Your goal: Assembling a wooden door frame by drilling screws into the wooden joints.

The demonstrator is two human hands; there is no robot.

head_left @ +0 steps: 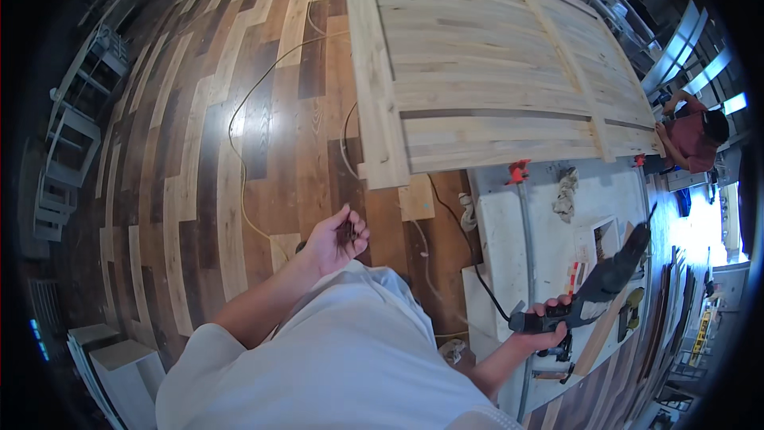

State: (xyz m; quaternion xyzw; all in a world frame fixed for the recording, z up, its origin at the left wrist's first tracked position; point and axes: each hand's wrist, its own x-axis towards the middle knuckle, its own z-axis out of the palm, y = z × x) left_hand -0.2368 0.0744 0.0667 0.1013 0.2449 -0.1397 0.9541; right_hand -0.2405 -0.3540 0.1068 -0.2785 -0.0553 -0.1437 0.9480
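My right hand (551,325) is wrapped round the handle of a dark corded power drill (611,279). The drill is held over the white worktable, its thin bit pointing to the far right. In front of my body, my left hand (337,240) is curled closed with the palm partly up. Small dark pieces show between its fingers, too small to name for certain. Beyond both hands lies a large pale wooden panel (485,56) with frame boards and a crosspiece. Neither hand touches it.
The white worktable (497,251) carries a pipe clamp (525,223) with a red head, a crumpled rag (566,193), an open box (597,240) and a wood strip (601,338). A yellow cord (232,123) crosses the plank floor. Another person (694,137) stands at the panel's right end.
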